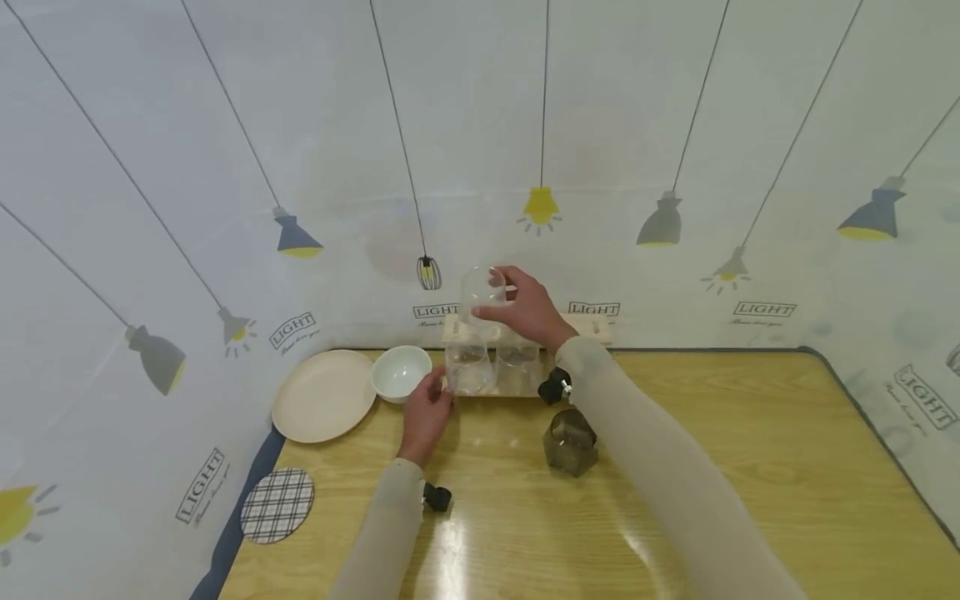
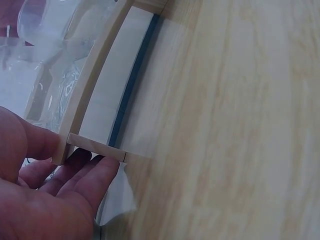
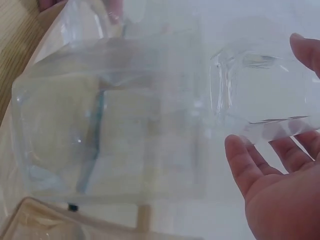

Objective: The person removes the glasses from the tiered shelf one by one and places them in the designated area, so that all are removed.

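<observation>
My right hand (image 1: 525,307) holds a clear drinking glass (image 1: 480,292) above a low wooden rack (image 1: 510,390). In the right wrist view, thumb and fingers are on opposite sides of that glass (image 3: 270,92). Two more clear glasses, a left one (image 1: 469,371) and a right one (image 1: 517,367), stand in the rack. My left hand (image 1: 427,419) is at the rack's left end. The left wrist view shows its thumb and fingertips gripping the corner of the wooden frame (image 2: 95,146). A large clear glass (image 3: 60,135) blurs the right wrist view's foreground.
A smoky faceted glass (image 1: 572,450) stands in front of the rack, near the right forearm. Left of the rack are a pale bowl (image 1: 401,372), a cream plate (image 1: 322,396) and a checked round coaster (image 1: 277,505). A patterned wall covering (image 1: 480,167) rises behind the table.
</observation>
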A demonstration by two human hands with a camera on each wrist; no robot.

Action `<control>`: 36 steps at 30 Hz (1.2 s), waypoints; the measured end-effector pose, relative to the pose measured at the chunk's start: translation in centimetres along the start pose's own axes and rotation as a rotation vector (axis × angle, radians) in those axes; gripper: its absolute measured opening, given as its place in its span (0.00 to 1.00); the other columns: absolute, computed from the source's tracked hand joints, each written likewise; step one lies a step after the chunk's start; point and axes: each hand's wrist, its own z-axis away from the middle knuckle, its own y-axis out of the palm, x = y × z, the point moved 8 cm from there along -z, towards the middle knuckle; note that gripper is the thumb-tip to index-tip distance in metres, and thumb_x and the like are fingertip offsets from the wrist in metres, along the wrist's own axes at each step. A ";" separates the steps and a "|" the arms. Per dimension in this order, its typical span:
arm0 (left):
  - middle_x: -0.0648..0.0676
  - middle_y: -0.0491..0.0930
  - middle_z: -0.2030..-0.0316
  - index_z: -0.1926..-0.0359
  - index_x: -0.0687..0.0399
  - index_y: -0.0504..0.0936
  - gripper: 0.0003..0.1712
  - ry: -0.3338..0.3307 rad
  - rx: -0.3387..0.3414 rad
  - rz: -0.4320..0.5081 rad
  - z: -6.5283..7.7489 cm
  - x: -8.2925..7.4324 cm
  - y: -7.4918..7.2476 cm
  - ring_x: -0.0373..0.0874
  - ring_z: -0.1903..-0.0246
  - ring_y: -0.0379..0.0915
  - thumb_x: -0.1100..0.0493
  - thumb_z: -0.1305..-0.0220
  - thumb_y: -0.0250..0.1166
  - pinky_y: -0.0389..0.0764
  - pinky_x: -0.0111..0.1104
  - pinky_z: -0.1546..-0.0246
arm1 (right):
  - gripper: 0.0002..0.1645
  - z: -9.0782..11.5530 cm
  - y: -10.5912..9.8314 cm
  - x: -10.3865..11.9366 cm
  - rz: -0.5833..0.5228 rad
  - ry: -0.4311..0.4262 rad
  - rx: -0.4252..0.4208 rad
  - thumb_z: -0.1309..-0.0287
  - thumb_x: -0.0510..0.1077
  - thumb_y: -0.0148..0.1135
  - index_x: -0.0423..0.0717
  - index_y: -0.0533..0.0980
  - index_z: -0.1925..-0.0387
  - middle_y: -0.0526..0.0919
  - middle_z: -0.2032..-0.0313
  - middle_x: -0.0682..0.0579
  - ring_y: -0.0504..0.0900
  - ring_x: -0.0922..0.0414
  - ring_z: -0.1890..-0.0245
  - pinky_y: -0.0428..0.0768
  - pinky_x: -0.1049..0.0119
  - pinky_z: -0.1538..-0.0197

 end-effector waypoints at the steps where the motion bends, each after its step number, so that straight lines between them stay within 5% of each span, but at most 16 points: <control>1: 0.63 0.82 0.37 0.30 0.49 0.79 0.26 0.001 -0.001 -0.001 0.0 0.0 0.0 0.55 0.42 0.81 0.62 0.26 0.63 0.88 0.37 0.53 | 0.51 0.3 -0.3 0.3 -0.004 -0.008 -0.001 0.44 0.64 0.78 0.59 0.66 0.23 0.77 0.30 0.52 0.79 0.46 0.34 0.85 0.47 0.39; 8: 0.63 0.82 0.36 0.28 0.48 0.78 0.27 0.000 0.025 -0.010 0.1 0.0 0.1 0.55 0.43 0.82 0.61 0.26 0.63 0.88 0.36 0.53 | 0.47 3.9 -2.9 2.6 -0.048 -0.100 -0.009 0.41 0.59 0.78 0.58 0.68 0.24 0.78 0.31 0.50 0.81 0.47 0.39 0.83 0.44 0.37; 17: 0.62 0.84 0.42 0.30 0.49 0.79 0.26 0.013 0.018 -0.047 0.0 -0.2 -0.1 0.52 0.49 0.84 0.62 0.27 0.64 0.87 0.35 0.57 | 0.46 9.5 -6.5 2.0 -0.046 -0.141 -0.057 0.41 0.51 0.79 0.64 0.69 0.24 0.80 0.32 0.51 0.81 0.51 0.38 0.80 0.44 0.34; 24: 0.62 0.85 0.44 0.30 0.48 0.79 0.26 0.014 0.016 -0.042 0.1 -0.2 0.0 0.50 0.50 0.84 0.61 0.27 0.64 0.87 0.33 0.57 | 0.45 13.9 -8.5 1.4 -0.039 -0.214 -0.090 0.40 0.42 0.78 0.61 0.69 0.24 0.79 0.33 0.48 0.82 0.50 0.39 0.82 0.71 0.44; 31: 0.64 0.85 0.43 0.30 0.50 0.79 0.26 0.017 0.007 -0.051 0.2 -0.2 -0.2 0.53 0.48 0.84 0.62 0.27 0.64 0.88 0.36 0.55 | 0.48 18.1 -11.0 -0.4 -0.070 -0.245 -0.157 0.42 0.29 0.74 0.49 0.68 0.23 0.78 0.35 0.40 0.83 0.62 0.42 0.84 0.75 0.47; 36: 0.64 0.85 0.44 0.31 0.49 0.80 0.26 0.032 -0.014 -0.099 0.1 -0.6 -0.2 0.55 0.45 0.83 0.62 0.28 0.65 0.89 0.39 0.52 | 0.51 21.1 -13.2 -2.0 -0.075 -0.251 -0.194 0.46 0.23 0.73 0.47 0.67 0.23 0.79 0.37 0.48 0.81 0.63 0.39 0.87 0.74 0.48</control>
